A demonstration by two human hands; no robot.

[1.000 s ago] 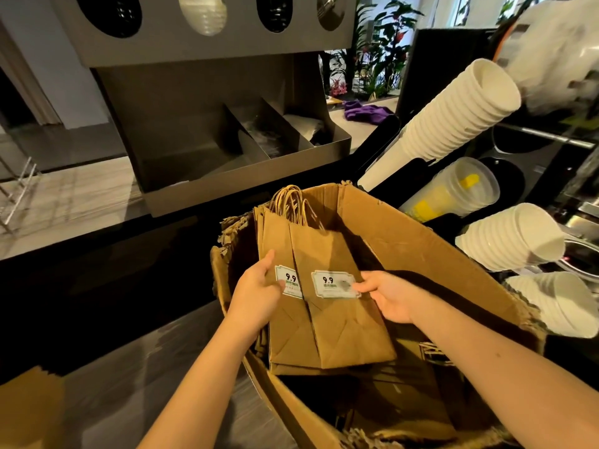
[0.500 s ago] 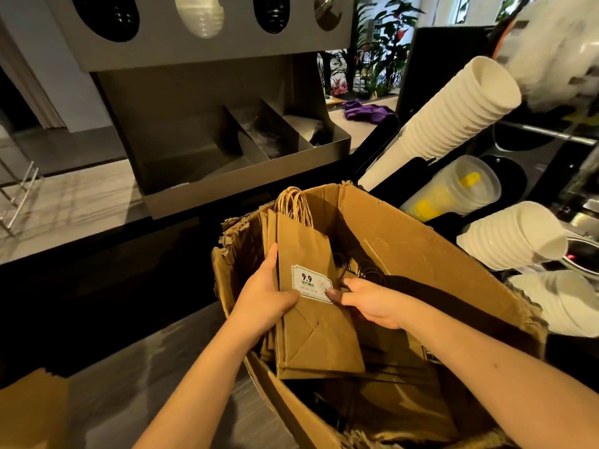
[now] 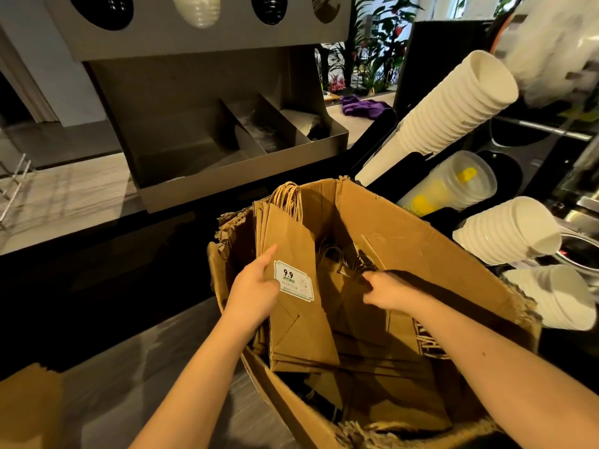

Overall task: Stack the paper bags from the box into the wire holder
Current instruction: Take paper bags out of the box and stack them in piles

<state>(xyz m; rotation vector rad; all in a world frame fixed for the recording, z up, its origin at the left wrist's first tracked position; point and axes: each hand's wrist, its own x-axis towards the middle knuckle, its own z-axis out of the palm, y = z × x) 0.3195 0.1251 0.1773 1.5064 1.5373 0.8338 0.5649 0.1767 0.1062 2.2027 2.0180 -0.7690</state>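
A sheaf of flat brown paper bags [image 3: 293, 306] stands upright inside the left wall of the cardboard box [image 3: 411, 228], with the twisted handles up and a white "9.9" label on the front bag. The left hand [image 3: 254, 294] grips the sheaf at its left edge, thumb across the front and fingers behind. The right hand [image 3: 390, 291] reaches into the middle of the box with its fingers curled at the dark handles of more bags lying flat [image 3: 382, 348]; whether it has hold of them cannot be told.

The box has ragged, torn rims and rests on a grey countertop [image 3: 107, 400], which runs on bare to the box's left. Behind the box a steel dispenser unit [image 3: 207, 124] juts its divided tray toward it. Against the box's right wall crowd tilted stacks of white paper cups [image 3: 453, 105] and clear plastic cups [image 3: 453, 183]. Far left of the box, on a pale counter [image 3: 68, 196], the edge of a wire rack [image 3: 14, 183] shows. Beyond the box lie a purple cloth [image 3: 363, 106] and plants [image 3: 385, 43].
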